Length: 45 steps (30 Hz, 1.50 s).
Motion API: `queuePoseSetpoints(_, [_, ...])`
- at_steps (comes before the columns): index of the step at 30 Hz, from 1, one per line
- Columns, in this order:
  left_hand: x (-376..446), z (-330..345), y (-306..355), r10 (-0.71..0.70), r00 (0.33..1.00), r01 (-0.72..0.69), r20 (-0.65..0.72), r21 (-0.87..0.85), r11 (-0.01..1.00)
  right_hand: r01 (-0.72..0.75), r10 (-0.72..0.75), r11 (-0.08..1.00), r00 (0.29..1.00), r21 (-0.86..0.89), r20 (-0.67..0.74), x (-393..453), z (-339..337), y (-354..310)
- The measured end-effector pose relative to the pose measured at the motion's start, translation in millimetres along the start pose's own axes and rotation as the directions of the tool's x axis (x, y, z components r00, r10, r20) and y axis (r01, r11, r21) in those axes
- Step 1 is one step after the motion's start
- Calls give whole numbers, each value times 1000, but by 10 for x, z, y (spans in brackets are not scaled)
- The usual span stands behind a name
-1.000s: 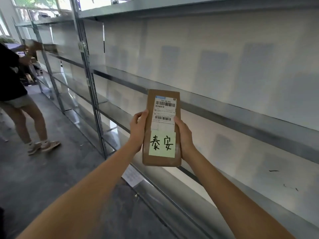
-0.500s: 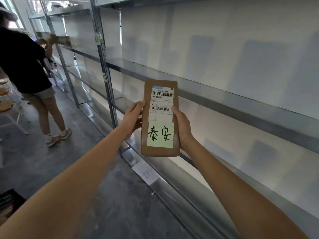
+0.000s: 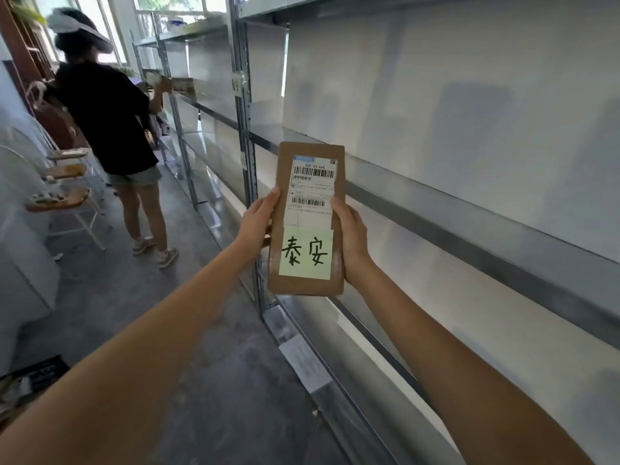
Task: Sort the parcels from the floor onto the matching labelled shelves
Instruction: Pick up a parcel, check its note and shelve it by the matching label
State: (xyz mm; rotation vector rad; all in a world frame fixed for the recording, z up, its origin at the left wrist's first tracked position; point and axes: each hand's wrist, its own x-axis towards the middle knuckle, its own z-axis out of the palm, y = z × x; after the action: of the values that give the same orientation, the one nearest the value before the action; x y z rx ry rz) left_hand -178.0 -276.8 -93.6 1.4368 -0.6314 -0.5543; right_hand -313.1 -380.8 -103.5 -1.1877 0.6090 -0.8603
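- A long grey metal shelving rack (image 3: 469, 216) runs along the right side in front of a pale wall, its tiers bare nearby; the floor (image 3: 201, 347) is mottled grey concrete.
- Small paper tags (image 3: 237, 84) hang on the rack's upright post, their writing too small to read.
- Far left, another person in a black top and denim shorts (image 3: 110, 119) stands facing the rack, beside wooden-seated folding chairs (image 3: 60, 196).
- The flat brown cardboard parcel (image 3: 307, 218) is held upright in mid-air before the middle shelf, touching no shelf.
- It carries a white shipping label (image 3: 313, 186) with barcodes and a pale green sticky note (image 3: 306, 253) handwritten "泰安".
- The left hand (image 3: 258, 223) grips the parcel's left edge, thumb on the front.
- The right hand (image 3: 352, 239) clasps the right edge, thumb on the front, both arms outstretched.
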Motion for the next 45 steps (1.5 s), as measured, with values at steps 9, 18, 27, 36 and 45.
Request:
queuePoseSetpoints(9, [665, -540, -259, 26, 982, -31, -187, -22, 999, -75, 75, 997, 996, 0, 53, 664, 674, 388])
queuePoseSetpoints(18, [1487, -1303, -236, 17, 982, -31, -187, -70, 997, -52, 51, 999, 998, 18, 23, 1309, 1615, 702])
queuePoseSetpoints(27, [2227, -1877, -292, 16, 986, -29, -163, -83, 996, -22, 22, 999, 1000, -27, -2, 1821, 2268, 888])
queuePoseSetpoints(36, [3085, -2094, -336, 30, 991, -38, -131, -60, 998, -27, 26, 999, 999, -26, -19, 2565, 2634, 1047])
queuePoseSetpoints(45, [4170, -2036, -123, 55, 994, -57, -90, -24, 998, 16, -16, 1000, 1000, 15, -27, 3587, 2882, 866])
